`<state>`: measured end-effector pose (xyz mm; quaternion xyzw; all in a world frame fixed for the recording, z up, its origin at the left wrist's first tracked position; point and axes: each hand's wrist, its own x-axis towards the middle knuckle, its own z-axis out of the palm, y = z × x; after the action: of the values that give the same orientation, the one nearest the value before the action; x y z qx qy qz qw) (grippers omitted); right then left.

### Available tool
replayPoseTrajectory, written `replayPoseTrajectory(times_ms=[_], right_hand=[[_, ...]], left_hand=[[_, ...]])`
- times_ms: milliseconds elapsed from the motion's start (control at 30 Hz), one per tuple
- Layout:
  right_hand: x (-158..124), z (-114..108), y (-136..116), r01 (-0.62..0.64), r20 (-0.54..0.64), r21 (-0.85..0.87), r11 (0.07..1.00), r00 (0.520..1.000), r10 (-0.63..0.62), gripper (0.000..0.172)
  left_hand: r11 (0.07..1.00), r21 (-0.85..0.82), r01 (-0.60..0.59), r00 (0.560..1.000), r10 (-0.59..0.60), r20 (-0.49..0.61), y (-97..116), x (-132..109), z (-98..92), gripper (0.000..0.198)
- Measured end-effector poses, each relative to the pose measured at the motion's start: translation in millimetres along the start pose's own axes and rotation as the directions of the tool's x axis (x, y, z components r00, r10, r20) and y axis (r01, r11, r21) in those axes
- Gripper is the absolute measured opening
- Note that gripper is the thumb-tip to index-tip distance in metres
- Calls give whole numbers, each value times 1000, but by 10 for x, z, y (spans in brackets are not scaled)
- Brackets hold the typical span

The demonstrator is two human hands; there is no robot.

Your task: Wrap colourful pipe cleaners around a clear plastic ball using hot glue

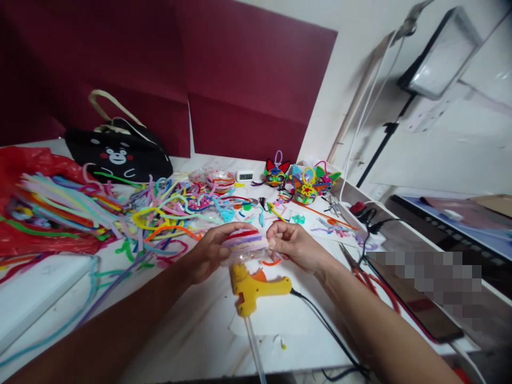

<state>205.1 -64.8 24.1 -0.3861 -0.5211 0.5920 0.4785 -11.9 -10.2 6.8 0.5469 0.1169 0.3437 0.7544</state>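
Observation:
Both my hands meet over the white table (192, 330), holding a small round piece wound with red, pink and purple pipe cleaners (245, 242). My left hand (210, 250) curls round its left side. On its right edge, the fingers of my right hand (294, 242) are pinched shut. Just below it a yellow glue gun (256, 290) lies on the table, with a clear glue stick (254, 349) sticking out toward me and a black cord (328, 330) running off to the right.
Loose coloured pipe cleaners (160, 213) cover the table's middle and left, beside a red plastic bag (36, 165) and a black bear-face bag (118, 154). Finished colourful cat-face pieces (306, 184) and a small clock (245, 175) stand at the back. Pliers (352, 261), a phone (416, 304) lie right.

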Motion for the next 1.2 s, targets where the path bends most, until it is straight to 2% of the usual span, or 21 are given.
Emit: replayPoseTrajectory(times_ms=[133,500,967,1200], right_hand=[[10,6,12,-24,32,1,1000,999,24,47],[1,19,8,-46,73,-12,999,996,47,50],[-4,-27,33,-53,109,-59,997,992,59,51],[5,-44,48,-67,129,-80,995,989,77,53]], left_hand=[[999,-35,4,999,-2,50,3,5,12,53],[995,-77,61,996,-55,76,9,4,8,58],[994,-104,15,995,-4,103,12,-16,19,56],[992,-127,-23,999,28,44,16,-3,51,59]])
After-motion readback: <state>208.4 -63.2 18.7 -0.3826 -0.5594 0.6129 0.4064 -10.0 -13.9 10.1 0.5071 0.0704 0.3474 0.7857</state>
